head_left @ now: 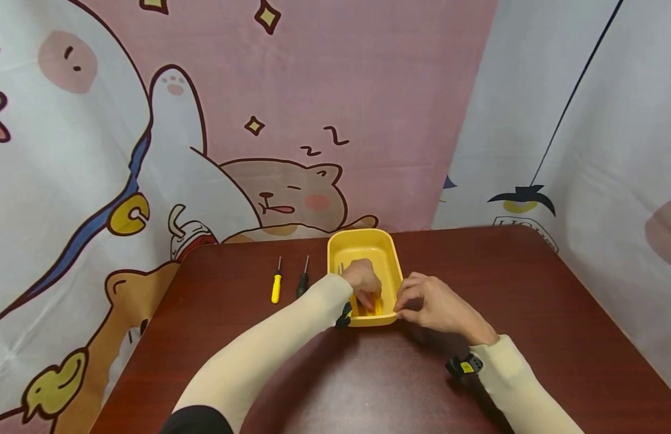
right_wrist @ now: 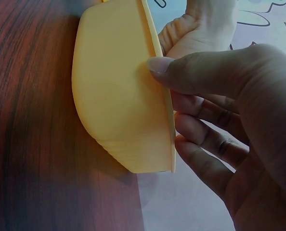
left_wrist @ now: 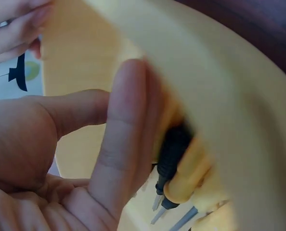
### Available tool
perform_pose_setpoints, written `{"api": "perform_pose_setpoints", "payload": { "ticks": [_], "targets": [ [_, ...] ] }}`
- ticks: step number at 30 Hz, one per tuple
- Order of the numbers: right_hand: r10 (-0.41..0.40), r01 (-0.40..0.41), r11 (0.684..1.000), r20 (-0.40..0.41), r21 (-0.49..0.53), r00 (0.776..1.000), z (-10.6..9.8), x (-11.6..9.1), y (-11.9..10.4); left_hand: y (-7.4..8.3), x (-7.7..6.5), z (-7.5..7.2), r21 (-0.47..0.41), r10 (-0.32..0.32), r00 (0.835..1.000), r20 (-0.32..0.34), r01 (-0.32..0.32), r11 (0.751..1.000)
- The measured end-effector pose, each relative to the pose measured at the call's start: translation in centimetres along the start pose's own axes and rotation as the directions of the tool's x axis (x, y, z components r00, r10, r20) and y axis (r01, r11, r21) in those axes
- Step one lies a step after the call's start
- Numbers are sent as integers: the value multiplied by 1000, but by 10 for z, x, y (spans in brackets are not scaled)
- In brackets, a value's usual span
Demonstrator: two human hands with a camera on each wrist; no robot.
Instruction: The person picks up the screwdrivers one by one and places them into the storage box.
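Note:
A yellow plastic bin (head_left: 392, 253) stands at the middle of the table. My left hand (head_left: 365, 282) reaches down into its near end, thumb and fingers close together among the screwdrivers lying there. In the left wrist view a screwdriver with a black handle (left_wrist: 172, 149) and one with a yellow handle (left_wrist: 186, 178) lie right beside the fingers. The blurred rim hides part of the bin's contents, and I cannot tell whether the left fingers grip a handle. My right hand (head_left: 435, 301) pinches the bin's right rim, thumb (right_wrist: 160, 65) outside and fingers over the inner side.
Left of the bin, a yellow-handled screwdriver (head_left: 277, 286) and a black-handled screwdriver (head_left: 302, 283) lie side by side, tips pointing away. The dark red-brown table (head_left: 530, 289) ends at a cartoon-printed cloth (head_left: 400, 120) behind it.

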State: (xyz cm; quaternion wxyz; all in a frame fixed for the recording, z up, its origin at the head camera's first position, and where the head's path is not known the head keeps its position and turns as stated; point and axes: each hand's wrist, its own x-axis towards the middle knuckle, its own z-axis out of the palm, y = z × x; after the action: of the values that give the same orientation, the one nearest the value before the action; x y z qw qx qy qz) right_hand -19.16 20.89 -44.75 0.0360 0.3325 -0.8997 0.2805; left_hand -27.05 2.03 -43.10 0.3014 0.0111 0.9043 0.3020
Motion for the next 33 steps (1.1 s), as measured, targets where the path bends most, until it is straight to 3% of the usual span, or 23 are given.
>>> {"api": "perform_pose_setpoints", "payload": {
  "ticks": [13, 20, 27, 33],
  "targets": [
    [-6, 6, 1000, 0, 2, 1000, 0, 0, -1, -4, -1, -2, -22, -2, 1000, -9, 2, 1000],
    [5, -5, 1000, -2, 2, 1000, 0, -1, 0, -5, -5, -10, -16, 16, 998, -65, -17, 1000],
    [3, -3, 1000, -5, -2, 1000, 0, -1, 0, -4, -6, -15, 16, 73, 989, -125, -72, 997],
    [-6, 6, 1000, -8, -2, 1000, 0, -1, -1, -6, -12, -19, 122, 174, 972, -158, -156, 980]
  ]
}}
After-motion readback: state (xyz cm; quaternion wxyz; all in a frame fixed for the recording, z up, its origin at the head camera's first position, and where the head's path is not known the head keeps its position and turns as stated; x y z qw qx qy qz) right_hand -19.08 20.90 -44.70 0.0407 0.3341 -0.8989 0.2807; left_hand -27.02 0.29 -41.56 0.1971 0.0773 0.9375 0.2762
